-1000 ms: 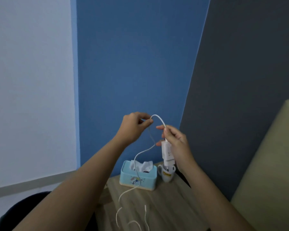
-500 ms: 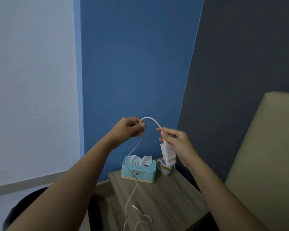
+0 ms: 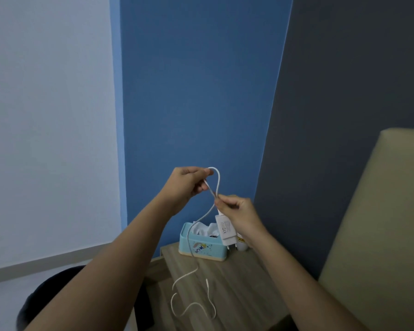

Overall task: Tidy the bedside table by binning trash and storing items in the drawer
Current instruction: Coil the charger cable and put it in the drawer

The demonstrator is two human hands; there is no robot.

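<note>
Above bedside table, both arms reaching forward, hands now closer together than a second ago. Charger cable loop now tighter, folding over itself; likely coiling for drawer, not yet stored. Left hand pinching top of loop, wrist bent down. Right hand gripping cable above dangling charger plug. Loose cable tail lying on table, near side of tissue box.

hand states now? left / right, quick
Left hand: closed, fingers pinching a loop of the white charger cable.
Right hand: closed on the same cable just above the charger plug, which hangs below it.
</note>
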